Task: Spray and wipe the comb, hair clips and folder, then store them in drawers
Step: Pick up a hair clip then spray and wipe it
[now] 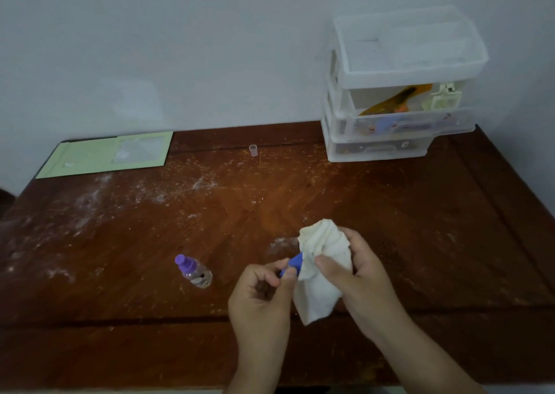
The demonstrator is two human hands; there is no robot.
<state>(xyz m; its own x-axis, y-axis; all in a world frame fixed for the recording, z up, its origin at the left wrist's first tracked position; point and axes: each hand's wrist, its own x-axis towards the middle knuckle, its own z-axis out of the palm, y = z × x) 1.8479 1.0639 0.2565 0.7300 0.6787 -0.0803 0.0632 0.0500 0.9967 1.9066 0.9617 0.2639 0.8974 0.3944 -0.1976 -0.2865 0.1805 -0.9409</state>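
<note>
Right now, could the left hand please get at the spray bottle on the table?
Probably yes: the spray bottle stands just beside the left hand with bare table between, but its fingers pinch a blue clip.

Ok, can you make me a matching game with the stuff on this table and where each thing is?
Things:
1. cloth
2. spray bottle
3. green folder
4. drawers

Places:
A. far left corner of the table
B. far right, against the wall
C. held in the right hand
D. standing left of the hands

Pairs: 1-C, 2-D, 3-A, 4-B
</note>
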